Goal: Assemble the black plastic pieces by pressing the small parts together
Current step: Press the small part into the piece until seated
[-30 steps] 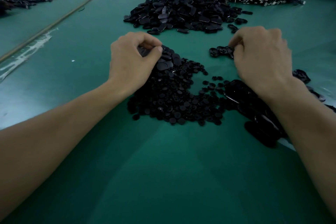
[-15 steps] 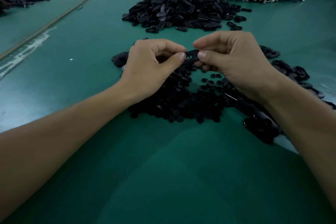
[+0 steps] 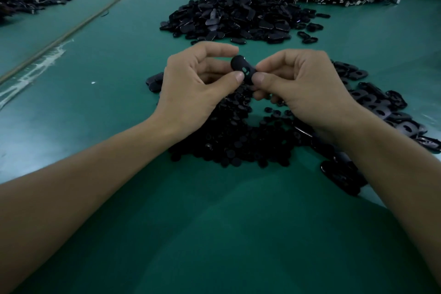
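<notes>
Green table (image 3: 214, 234) fills the frame. Big heap of black pcs (image 3: 229, 19) at top centre, w/ a lower heap of small round parts (image 3: 229, 141) mid-frame and flat oblong pcs (image 3: 372, 100) along the right edge. Above the round parts, left hand (image 3: 191, 88) & right hand (image 3: 305, 88) meet, each pinching thumb-to-forefinger on one oblong black piece (image 3: 242, 68), held off the table centre-frame.
</notes>
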`<state>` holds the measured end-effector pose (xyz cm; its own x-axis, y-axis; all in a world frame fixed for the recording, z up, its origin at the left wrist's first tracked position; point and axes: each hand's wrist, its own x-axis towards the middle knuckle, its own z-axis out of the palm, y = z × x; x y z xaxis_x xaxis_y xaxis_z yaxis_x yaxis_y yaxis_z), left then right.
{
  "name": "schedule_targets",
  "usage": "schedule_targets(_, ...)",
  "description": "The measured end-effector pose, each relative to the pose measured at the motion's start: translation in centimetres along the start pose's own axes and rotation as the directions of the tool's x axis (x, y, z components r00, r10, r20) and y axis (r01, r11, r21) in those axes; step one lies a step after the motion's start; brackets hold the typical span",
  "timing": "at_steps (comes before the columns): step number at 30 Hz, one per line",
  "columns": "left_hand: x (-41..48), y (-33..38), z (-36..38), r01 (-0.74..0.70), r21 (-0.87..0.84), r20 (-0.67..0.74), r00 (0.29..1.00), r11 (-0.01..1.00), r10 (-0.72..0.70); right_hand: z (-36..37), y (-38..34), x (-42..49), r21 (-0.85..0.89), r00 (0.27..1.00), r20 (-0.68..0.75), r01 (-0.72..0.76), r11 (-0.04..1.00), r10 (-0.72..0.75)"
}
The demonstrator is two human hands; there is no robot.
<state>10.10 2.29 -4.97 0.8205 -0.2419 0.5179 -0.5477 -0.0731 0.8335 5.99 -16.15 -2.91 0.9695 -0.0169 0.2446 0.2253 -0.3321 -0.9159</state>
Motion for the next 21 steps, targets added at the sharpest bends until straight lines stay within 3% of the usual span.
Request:
schedule_targets(3, -0.1, 0.1, 0.2, 0.005, -0.049, 0.028, 1.0, 0.999, -0.004, 0.4, -0.4, -0.1, 0.125, 0.999, 0.041, -0.009, 0.992, 0.004)
schedule_targets(5, -0.1, 0.1, 0.3, 0.005, -0.05, 0.037, 0.999, 0.999, -0.003, 0.7, -0.4, -0.1, 0.104, 0.999, 0.052, -0.005, 0.995, -0.001)
schedule_targets(7, 0.0, 0.1, 0.2, 0.018, -0.04, 0.023, 1.0, 0.999, -0.017, 0.7, -0.2, -0.1, -0.087, 0.999, 0.002, 0.042, 0.995, -0.042)
schedule_targets(11, 0.3, -0.4, 0.1, 0.04, -0.007, -0.011, 0.999, 0.999, -0.04, 0.3, 0.2, 0.0, -0.475, 0.994, 0.001, 0.096, 0.875, -0.108)
schedule_targets(15, 0.5, -0.8, 0.1, 0.023, 0.081, -0.007, 1.0, 0.996, -0.022, 0.4, 0.3, 0.1, -0.617, 0.987, 0.162, 0.116, 0.779, -0.019)
schedule_targets(21, 0.6, -0.9, 0.0, 0.035, 0.145, -0.041, 0.999, 0.989, -0.029, 0.9, 0.1, 0.4, -0.699, 0.976, 0.216, 0.14, 0.701, 0.019)
